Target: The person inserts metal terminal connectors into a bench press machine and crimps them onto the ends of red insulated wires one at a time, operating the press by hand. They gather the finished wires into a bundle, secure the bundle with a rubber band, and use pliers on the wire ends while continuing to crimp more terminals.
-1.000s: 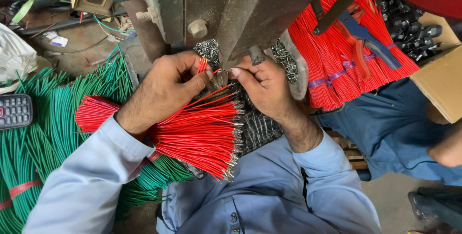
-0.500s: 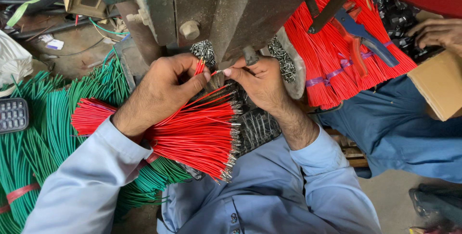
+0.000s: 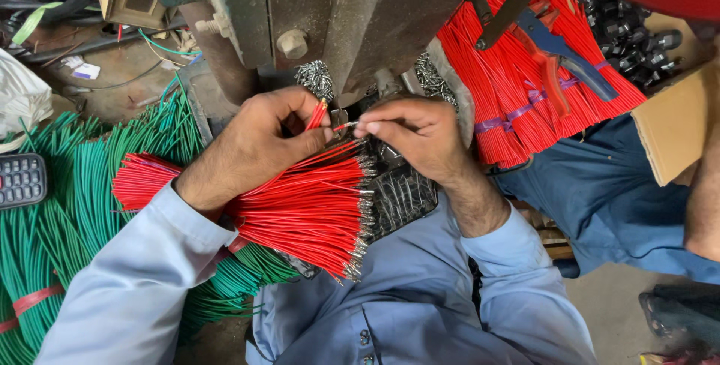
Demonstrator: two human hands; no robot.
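1. Red insulated wire (image 3: pixel 346 126), a single short length, is pinched at its bare end between thumb and forefinger of the right hand (image 3: pixel 416 136), fingertips closed on it just below the grey-green press machine (image 3: pixel 352 27).
2. Judged light and springy: thin plastic sheath, bends under little force, so best held close to the tip, as it is here, to keep the end from wandering.
3. Left hand (image 3: pixel 255 147) lies over a fanned red wire bundle (image 3: pixel 300 207) on the lap, fingers curled and clamped round a few strands near the machine, one strand (image 3: pixel 316 116) sticking up between the fingers.
4. Bundle ends carry small metal terminals (image 3: pixel 364 207); likely sharp-edged and easily bent, so grip on the sheath, not the metal.
5. Loose strands look slippery against each other; the spread bundle could slide off the lap.
6. Outward: green wire bundles (image 3: pixel 67 215) to the left, just beside the red.
7. Another tied red bundle (image 3: pixel 525 102) to the right, pliers (image 3: pixel 559 57) lying on it.
8. Cardboard box (image 3: pixel 675 125) at the far right.
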